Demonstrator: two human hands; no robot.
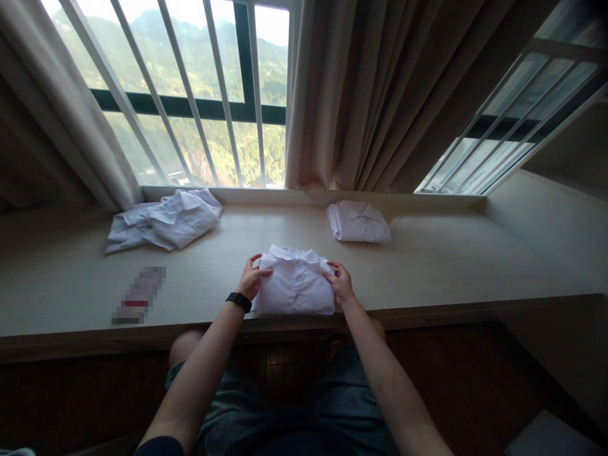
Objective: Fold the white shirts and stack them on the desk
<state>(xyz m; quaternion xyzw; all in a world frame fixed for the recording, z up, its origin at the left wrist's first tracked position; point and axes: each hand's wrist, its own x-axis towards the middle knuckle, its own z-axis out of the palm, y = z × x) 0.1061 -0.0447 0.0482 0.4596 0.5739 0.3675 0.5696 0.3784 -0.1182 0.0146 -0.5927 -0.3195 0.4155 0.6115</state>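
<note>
A white collared shirt (pixel 297 285), folded into a neat rectangle, lies at the front edge of the desk with its collar pointing away from me. My left hand (pixel 251 277), below a black wristband, grips the shirt's left side near the collar, thumb on top. On the opposite side my right hand (pixel 339 281) pinches the right edge at about the same height. The fingers under the cloth are partly hidden on both sides.
A loosely crumpled pile of white shirts (pixel 173 218) rests at the back left. Folded white shirts (pixel 360 221) sit at the back right. A blurred-out flat item (pixel 140 296) is on the desk (pixel 427 259) to my left. Curtains (pixel 361 95) and a barred window stand behind.
</note>
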